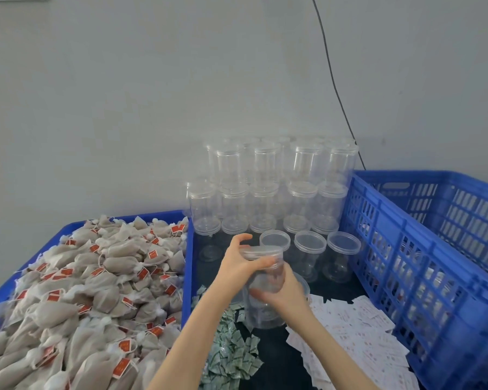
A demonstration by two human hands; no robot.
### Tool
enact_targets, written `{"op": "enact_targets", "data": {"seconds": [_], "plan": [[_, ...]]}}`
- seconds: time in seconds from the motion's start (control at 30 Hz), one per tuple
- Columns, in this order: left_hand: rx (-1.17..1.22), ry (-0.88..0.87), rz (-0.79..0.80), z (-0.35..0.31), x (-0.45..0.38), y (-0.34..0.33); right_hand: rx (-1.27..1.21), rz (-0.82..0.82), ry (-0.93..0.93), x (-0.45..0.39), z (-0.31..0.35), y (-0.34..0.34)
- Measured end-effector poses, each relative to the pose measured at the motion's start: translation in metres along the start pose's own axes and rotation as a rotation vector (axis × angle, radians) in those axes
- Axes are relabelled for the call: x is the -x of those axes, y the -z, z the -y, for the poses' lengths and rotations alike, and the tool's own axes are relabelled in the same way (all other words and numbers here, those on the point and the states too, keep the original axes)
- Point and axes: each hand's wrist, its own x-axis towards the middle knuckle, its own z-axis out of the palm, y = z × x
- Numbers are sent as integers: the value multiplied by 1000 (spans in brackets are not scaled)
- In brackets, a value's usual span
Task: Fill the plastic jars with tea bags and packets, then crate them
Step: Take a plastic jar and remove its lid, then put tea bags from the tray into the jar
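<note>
A clear plastic jar [268,280] is held tilted above the dark table. My left hand [238,263] grips its lid end, fingers curled over the rim. My right hand [285,294] wraps around the jar's body lower down. Behind them, empty lidded jars [265,190] are stacked two tiers high against the wall, with three more jars [310,254] standing in front. A heap of tea bags [82,291] with red tags fills the blue tray on the left. Green-white packets [231,350] and white packets [361,339] lie on the table below my arms.
A blue slatted crate [423,249] stands at the right with some filled jars dimly visible through its wall. The blue tray's rim [188,277] borders the table on the left. A black cable [333,80] hangs down the grey wall.
</note>
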Motion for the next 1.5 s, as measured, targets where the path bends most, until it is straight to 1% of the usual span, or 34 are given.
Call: {"op": "enact_targets", "data": {"seconds": [0.03,0.07,0.1,0.13,0.2,0.3,0.37,0.47,0.53,0.6,0.67,0.77,0.97,1.03,1.17,1.23,1.37,1.5], "plan": [[-31,-32,-80,2,0,-4,163,-64,38,1,-3,-1],[-28,-50,-122,3,-1,-7,298,-101,72,3,-7,-2],[4,-52,-129,4,-1,-7,366,-121,90,4,-12,-3],[48,-40,-110,5,-2,-6,364,-132,86,5,-17,-2],[103,-7,-73,7,-5,-2,216,-159,45,6,-24,2],[134,63,-77,14,-10,3,23,-224,24,4,-29,12],[36,102,-79,21,-14,5,-37,-263,18,1,-31,20],[-247,143,-100,31,-20,5,-85,-267,28,-1,-33,31],[-476,216,-95,37,-24,5,-107,-261,56,-1,-34,38],[-759,295,-34,42,-29,6,-110,-241,84,0,-35,42],[-913,375,30,45,-36,7,-107,-221,100,1,-35,44],[-1009,423,48,51,-48,5,-102,-199,109,4,-37,42],[-1100,348,-5,75,-60,-4,-70,-114,140,15,-34,32],[-1121,351,-10,86,-59,-5,-58,-99,150,18,-31,30],[-1047,491,57,101,-58,-7,-35,-85,169,18,-28,28],[-1052,518,99,104,-59,-7,-12,-68,184,17,-28,26],[-1148,516,157,104,-61,-9,6,-29,207,14,-28,17],[-1236,453,247,89,-60,-10,-38,-54,175,9,-27,4]]}}
